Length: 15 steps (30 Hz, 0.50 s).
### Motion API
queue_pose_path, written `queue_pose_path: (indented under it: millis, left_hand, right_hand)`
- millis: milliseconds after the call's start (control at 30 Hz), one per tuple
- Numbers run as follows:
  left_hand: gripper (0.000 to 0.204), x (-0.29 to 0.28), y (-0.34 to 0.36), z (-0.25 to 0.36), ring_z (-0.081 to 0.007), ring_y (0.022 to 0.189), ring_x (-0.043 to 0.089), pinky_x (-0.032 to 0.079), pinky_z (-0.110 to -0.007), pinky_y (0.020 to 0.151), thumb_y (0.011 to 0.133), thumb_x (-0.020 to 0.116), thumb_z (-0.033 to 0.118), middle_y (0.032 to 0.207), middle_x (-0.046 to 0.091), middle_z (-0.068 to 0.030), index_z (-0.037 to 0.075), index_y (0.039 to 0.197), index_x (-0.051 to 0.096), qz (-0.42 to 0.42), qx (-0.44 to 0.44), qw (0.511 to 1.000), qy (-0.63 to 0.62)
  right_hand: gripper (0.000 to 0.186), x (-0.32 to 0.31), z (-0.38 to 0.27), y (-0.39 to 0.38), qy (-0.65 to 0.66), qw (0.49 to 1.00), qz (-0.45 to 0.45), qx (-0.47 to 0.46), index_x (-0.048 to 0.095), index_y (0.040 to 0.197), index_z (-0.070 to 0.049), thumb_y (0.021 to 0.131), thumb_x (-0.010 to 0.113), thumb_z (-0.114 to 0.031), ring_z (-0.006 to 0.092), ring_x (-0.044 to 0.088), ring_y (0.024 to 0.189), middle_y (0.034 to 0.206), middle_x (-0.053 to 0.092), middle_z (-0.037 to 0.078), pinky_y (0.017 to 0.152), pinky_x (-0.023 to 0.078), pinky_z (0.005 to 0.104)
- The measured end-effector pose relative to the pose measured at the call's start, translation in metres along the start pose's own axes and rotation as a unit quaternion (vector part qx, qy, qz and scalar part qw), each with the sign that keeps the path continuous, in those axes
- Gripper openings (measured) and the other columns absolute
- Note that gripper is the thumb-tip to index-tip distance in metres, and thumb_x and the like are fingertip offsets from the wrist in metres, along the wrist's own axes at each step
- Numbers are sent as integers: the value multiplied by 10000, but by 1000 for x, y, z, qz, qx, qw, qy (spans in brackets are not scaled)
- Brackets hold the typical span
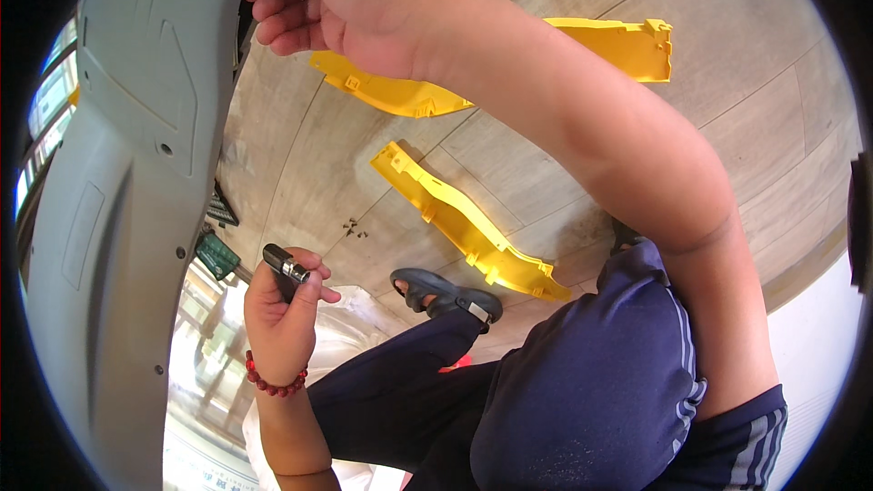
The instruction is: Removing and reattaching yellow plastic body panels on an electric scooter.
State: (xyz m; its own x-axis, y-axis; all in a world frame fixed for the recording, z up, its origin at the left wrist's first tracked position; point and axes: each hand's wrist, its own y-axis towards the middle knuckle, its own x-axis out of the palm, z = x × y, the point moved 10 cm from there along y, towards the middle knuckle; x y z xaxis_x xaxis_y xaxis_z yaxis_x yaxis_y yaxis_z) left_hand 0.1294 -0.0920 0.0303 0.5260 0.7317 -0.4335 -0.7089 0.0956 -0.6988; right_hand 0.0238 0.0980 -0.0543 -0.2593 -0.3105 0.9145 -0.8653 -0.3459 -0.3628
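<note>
My right hand [309, 5] reaches to a dark recess at the upper edge of a large grey plastic panel [136, 109] with screw holes. Its fingers curl beside that edge; whatever the thumb and index finger grip is hidden. My left hand [282, 309], with a red bead bracelet at the wrist, holds a short black-and-silver cylindrical tool [284, 262] upright-tilted, right of the panel's lower part. Two curved yellow plastic parts lie on the floor: an upper one [618, 50], partly behind my forearm, and a lower one [464, 227].
Wood-look floor [746, 55] spreads under everything. Small dark screws [355, 227] lie left of the lower yellow part. Green tool cases [218, 256] sit beside the grey panel. My sandalled foot [441, 295] and dark-clothed legs are below. A white surface [814, 355] is at the right.
</note>
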Motion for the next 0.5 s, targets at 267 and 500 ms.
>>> queue_pose_path:
  millis: [267, 500]
  left_hand:
    - [134, -1, -3, 5, -120, 815, 550, 538, -268, 644, 866, 503, 2, 924, 539, -73, -2, 997, 525, 3, 2, 1000, -2]
    - [150, 0, -4, 3, -123, 832, 552, 538, -269, 661, 855, 499, -27, 936, 545, -78, -8, 1000, 533, -3, -4, 1000, -12]
  right_hand:
    - [230, 4, -1, 2, -63, 996, 47, 52, 504, 851, -45, 952, 370, -203, 159, 471, 703, 745, 499, 55, 693, 418, 279]
    - [278, -8, -13, 15, -127, 976, 58, -167, 574, 811, 24, 909, 461, -210, 192, 574, 585, 710, 591, 114, 580, 504, 300]
